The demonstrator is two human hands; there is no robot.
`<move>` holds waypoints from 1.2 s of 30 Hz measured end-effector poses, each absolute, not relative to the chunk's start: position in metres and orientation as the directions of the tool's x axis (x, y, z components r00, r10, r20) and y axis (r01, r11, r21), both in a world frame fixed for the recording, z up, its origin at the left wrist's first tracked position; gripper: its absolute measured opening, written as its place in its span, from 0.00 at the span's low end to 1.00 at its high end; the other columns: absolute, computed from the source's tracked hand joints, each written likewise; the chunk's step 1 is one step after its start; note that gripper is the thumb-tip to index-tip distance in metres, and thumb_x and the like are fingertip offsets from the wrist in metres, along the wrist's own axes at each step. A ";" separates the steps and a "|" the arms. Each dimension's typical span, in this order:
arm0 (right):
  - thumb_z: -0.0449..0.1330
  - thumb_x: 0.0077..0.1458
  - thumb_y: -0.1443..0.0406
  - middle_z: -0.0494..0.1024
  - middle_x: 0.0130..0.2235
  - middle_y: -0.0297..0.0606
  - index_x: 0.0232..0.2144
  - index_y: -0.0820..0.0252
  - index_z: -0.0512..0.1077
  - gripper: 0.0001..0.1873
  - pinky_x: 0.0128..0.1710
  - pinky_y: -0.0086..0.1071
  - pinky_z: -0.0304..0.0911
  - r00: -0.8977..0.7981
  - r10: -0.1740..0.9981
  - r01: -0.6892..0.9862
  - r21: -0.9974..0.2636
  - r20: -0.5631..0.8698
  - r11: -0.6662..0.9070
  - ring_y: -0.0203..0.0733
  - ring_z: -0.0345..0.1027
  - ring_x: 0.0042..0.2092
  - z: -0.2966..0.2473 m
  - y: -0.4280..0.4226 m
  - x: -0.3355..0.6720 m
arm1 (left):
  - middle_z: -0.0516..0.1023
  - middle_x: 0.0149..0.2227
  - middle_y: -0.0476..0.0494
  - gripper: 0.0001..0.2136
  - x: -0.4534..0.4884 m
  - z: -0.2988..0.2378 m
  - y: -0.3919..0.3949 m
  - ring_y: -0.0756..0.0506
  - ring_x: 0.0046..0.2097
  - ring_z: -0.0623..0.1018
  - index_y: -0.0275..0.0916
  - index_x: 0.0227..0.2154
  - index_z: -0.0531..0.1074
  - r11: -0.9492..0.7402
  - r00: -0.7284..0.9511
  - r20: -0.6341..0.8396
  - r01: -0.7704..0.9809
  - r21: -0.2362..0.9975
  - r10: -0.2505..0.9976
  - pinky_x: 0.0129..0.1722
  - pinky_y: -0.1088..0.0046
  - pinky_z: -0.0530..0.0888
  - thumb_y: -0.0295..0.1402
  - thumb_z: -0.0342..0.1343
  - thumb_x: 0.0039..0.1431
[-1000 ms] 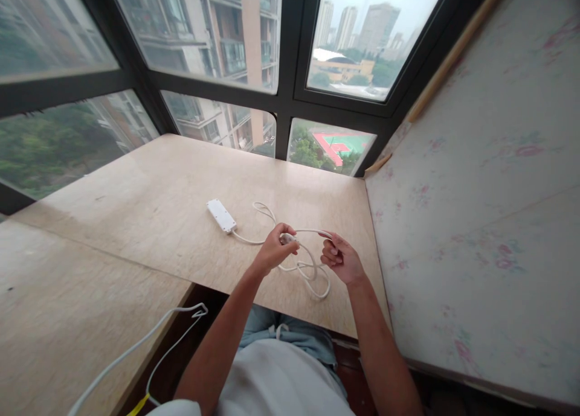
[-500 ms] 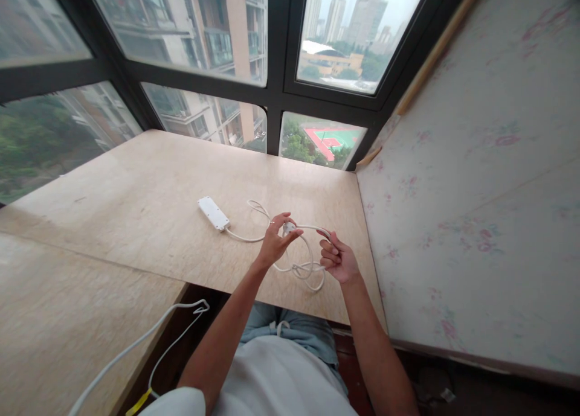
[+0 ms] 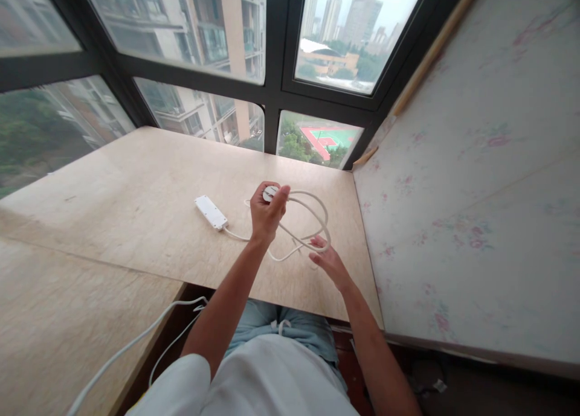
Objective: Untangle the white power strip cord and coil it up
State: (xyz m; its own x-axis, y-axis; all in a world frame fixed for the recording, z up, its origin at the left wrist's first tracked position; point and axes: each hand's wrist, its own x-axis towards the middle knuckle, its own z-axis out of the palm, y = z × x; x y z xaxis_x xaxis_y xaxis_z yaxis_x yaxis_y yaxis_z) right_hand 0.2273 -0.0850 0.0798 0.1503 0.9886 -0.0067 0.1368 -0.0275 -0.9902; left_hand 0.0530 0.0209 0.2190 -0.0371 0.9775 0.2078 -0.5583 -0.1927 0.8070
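Note:
My left hand (image 3: pixel 267 214) is closed around the white plug (image 3: pixel 270 193) of a power cord, its pale face turned up between thumb and fingers. From that hand the white cord (image 3: pixel 322 214) bends out to the right in a loop above the sill. My right hand (image 3: pixel 327 258) is at the loop's lower right, thumb and fingers apart, with the cord passing by the fingertips; whether it touches them is hard to tell. The white power strip (image 3: pixel 211 212) lies face down at the left, and its cord runs toward my left hand.
The beige stone sill (image 3: pixel 149 180) meets dark-framed windows (image 3: pixel 272 102) at the back and a floral-papered wall (image 3: pixel 435 211) on the right. Another white cable (image 3: pixel 136 331) crosses the sill's front edge at lower left, over a dark gap.
My left hand has moved up and away with the plug and now encloses it more fully. The cord has risen into a loop. My right hand has opened and moved slightly left.

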 end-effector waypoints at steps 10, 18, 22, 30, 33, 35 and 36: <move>0.68 0.40 0.47 0.69 0.55 0.50 0.61 0.58 0.56 0.50 0.57 0.49 0.58 0.269 0.956 0.111 -0.982 -0.119 -0.153 0.52 0.66 0.55 0.044 -0.079 0.207 | 0.59 0.17 0.59 0.15 0.043 0.261 0.036 0.59 0.14 0.54 0.39 0.25 0.64 -0.107 -0.091 0.057 -0.791 0.602 0.994 0.13 0.78 0.50 0.44 0.59 0.57; 0.62 0.47 0.43 0.77 0.46 0.47 0.44 0.56 0.70 0.30 0.51 0.49 0.64 0.152 0.951 -0.473 -0.865 -0.269 -0.169 0.53 0.70 0.52 0.044 -0.096 0.153 | 0.64 0.19 0.58 0.19 0.063 0.239 0.020 0.60 0.15 0.57 0.39 0.25 0.59 -0.021 -0.087 -0.086 -0.814 0.580 0.993 0.15 0.80 0.52 0.44 0.64 0.48; 0.66 0.45 0.47 0.79 0.40 0.44 0.40 0.59 0.73 0.26 0.40 0.40 0.67 0.034 0.931 -0.200 -0.915 -0.364 -0.350 0.47 0.74 0.41 0.065 -0.100 0.156 | 0.64 0.18 0.58 0.21 0.072 0.219 0.010 0.59 0.16 0.58 0.39 0.24 0.58 -0.002 -0.106 -0.123 -0.767 0.642 0.987 0.16 0.81 0.53 0.42 0.66 0.44; 0.60 0.58 0.57 0.78 0.32 0.39 0.43 0.57 0.75 0.14 0.34 0.35 0.68 0.031 0.992 0.105 -0.987 0.124 0.120 0.40 0.72 0.33 0.185 -0.140 0.223 | 0.67 0.19 0.56 0.18 0.069 0.201 0.012 0.58 0.17 0.59 0.39 0.24 0.61 0.112 0.148 -0.048 -0.468 0.876 0.988 0.17 0.81 0.53 0.43 0.64 0.46; 0.62 0.56 0.60 0.75 0.47 0.44 0.50 0.54 0.71 0.19 0.46 0.42 0.68 0.278 0.853 0.389 -0.864 0.441 0.320 0.47 0.70 0.47 0.219 -0.134 0.232 | 0.68 0.19 0.54 0.18 0.071 0.202 0.009 0.57 0.18 0.60 0.38 0.24 0.64 0.112 0.330 -0.020 -0.265 0.958 0.944 0.18 0.80 0.54 0.46 0.63 0.47; 0.67 0.51 0.60 0.69 0.57 0.45 0.56 0.52 0.66 0.30 0.54 0.47 0.63 0.246 0.854 0.511 -0.810 0.457 0.286 0.50 0.64 0.56 0.225 -0.119 0.231 | 0.69 0.19 0.53 0.18 0.074 0.204 0.006 0.56 0.20 0.63 0.37 0.24 0.66 0.062 0.425 0.003 -0.139 0.988 0.905 0.20 0.80 0.58 0.48 0.62 0.48; 0.68 0.49 0.60 0.66 0.59 0.45 0.58 0.52 0.63 0.36 0.56 0.48 0.61 0.206 0.892 0.510 -0.822 0.403 0.253 0.51 0.62 0.58 0.223 -0.111 0.228 | 0.69 0.19 0.53 0.18 0.075 0.206 0.005 0.55 0.21 0.64 0.37 0.24 0.66 0.030 0.473 0.015 -0.088 0.996 0.881 0.21 0.79 0.59 0.48 0.62 0.48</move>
State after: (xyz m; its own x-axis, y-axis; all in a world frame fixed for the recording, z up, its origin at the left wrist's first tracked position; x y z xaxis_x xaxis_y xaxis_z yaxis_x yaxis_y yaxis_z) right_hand 0.2281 -0.1107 0.2233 0.2065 0.8917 0.4027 0.5102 0.2531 -0.8220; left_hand 0.0750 0.0047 0.2056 0.4735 0.8807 0.0152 -0.0878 0.0300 0.9957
